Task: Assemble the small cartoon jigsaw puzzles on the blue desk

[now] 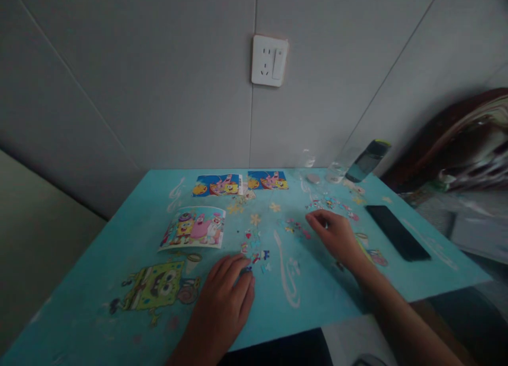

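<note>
Turquoise cartoon-printed covering spreads over the bench (99,281), giving the small puzzle pieces a flat bed. Nearest, the left hand (226,292) lies palm down, fingers loosely together, holding nothing, its tips touching a cluster of puzzle pieces (256,249), seemingly to steady them. Farther on, the right hand (337,236) rests flat with fingers extended among more scattered pieces (296,227), empty. A printed reference picture (194,227) lies face up to the left, within easy sight; a dark phone (397,231) sits aside at right.

One head-worn view looks forward and down from close above the near edge of the surface (119,260), facing the wall (159,91) behind it.
</note>
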Demonstrator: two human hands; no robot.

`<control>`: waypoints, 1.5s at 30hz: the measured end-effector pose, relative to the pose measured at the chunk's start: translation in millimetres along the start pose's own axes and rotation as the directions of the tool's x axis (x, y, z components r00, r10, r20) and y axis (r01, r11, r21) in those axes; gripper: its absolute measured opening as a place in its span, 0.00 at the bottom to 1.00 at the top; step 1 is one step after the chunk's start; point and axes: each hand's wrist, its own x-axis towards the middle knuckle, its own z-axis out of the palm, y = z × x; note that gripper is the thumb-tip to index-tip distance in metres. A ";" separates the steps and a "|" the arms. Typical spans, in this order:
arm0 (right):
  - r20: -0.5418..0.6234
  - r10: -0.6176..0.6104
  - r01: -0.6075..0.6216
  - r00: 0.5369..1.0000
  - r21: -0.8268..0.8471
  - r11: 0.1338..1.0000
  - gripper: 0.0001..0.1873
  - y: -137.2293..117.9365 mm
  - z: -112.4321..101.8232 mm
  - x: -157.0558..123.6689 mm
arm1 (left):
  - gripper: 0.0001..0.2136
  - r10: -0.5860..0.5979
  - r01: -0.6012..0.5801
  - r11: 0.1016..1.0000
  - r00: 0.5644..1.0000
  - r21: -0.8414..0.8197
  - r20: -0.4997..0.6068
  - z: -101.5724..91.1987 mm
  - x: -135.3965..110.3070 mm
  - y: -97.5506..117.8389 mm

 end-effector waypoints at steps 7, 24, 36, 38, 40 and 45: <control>-0.098 0.256 -0.270 0.962 -0.188 0.944 0.20 65.5 -39.7 -65.3 | 0.07 0.018 -0.018 1.000 1.000 0.008 0.012 3.5 -5.1 -7.9; -0.052 0.222 -0.228 0.974 -0.250 0.941 0.18 68.0 -41.1 -89.4 | 0.06 0.077 -0.077 0.997 0.997 0.000 0.010 3.9 -3.8 -14.7; -0.031 0.171 -0.174 0.985 -0.226 0.959 0.15 59.2 -42.6 -92.1 | 0.05 0.066 -0.066 0.998 0.997 0.009 0.031 1.2 -4.9 -13.3; -0.042 0.167 -0.172 0.985 -0.223 0.959 0.16 59.2 -40.6 -91.5 | 0.05 0.070 -0.070 0.997 0.997 0.015 0.028 1.2 -3.8 -12.7; -0.052 0.170 -0.177 0.984 -0.228 0.957 0.16 61.6 -38.8 -90.1 | 0.05 0.074 -0.074 0.997 0.997 0.015 0.023 1.2 -2.9 -12.1; -0.023 0.179 -0.179 0.984 -0.249 0.952 0.17 71.2 -38.4 -85.6 | 0.06 0.064 -0.064 0.998 0.998 0.010 0.028 0.8 -1.9 -10.7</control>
